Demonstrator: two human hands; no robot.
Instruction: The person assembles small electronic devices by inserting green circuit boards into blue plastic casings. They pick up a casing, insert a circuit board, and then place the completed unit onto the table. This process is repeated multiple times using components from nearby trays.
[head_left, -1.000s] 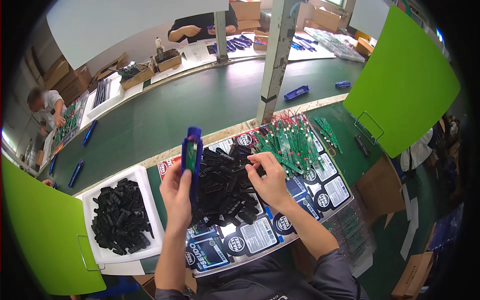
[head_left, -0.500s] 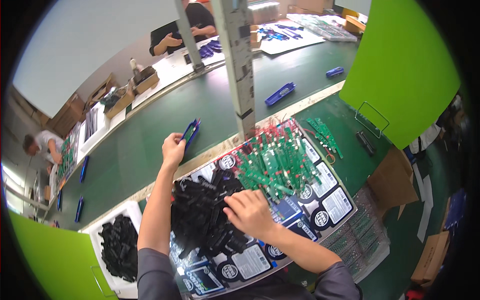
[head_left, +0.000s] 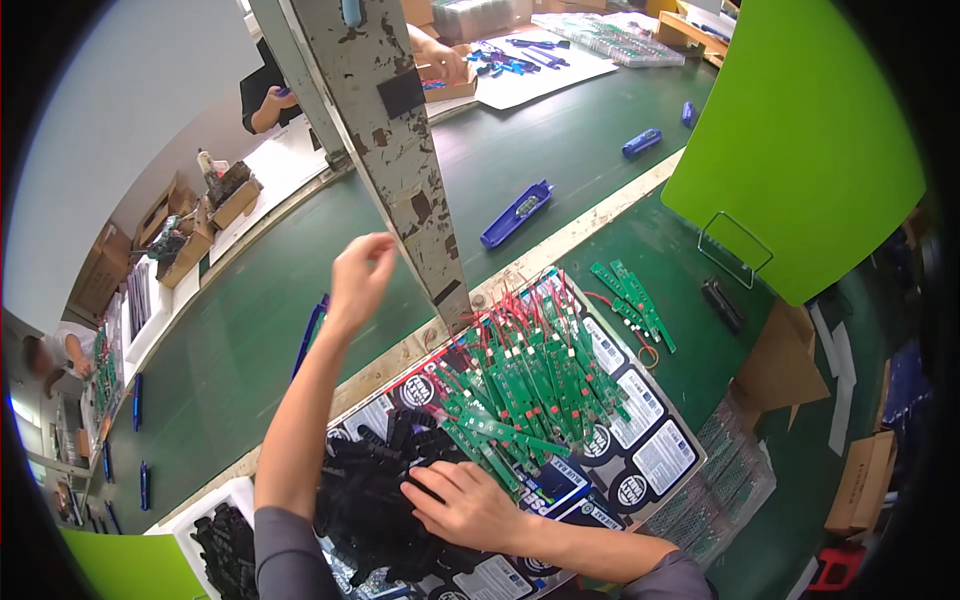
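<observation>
My left hand (head_left: pixel 362 285) is raised over the green belt beside the painted post. Its thumb and fingers are apart, and nothing shows between them. Left of that forearm a narrow blue plastic shell (head_left: pixel 308 338) lies on the belt, partly hidden by the arm. My right hand (head_left: pixel 465 508) rests on a heap of black plastic parts (head_left: pixel 365 500), fingers curled round a small black part (head_left: pixel 425 484). Next to the heap lies a pile of slim green circuit boards (head_left: pixel 530 385) with red wires, on a printed sheet (head_left: pixel 640 400) with black and white labels.
The painted post (head_left: pixel 400 150) rises by the belt (head_left: pixel 230 330). Another blue shell (head_left: pixel 517 213), with a board inside, lies on the belt. Green panels (head_left: pixel 800 150) stand at both sides. A white foam box (head_left: pixel 190 520) holds black parts. Co-workers sit across the belt.
My left hand has let go of the blue shell, which now lies farther left. My right hand has reached down into the black parts. The view has shifted.
</observation>
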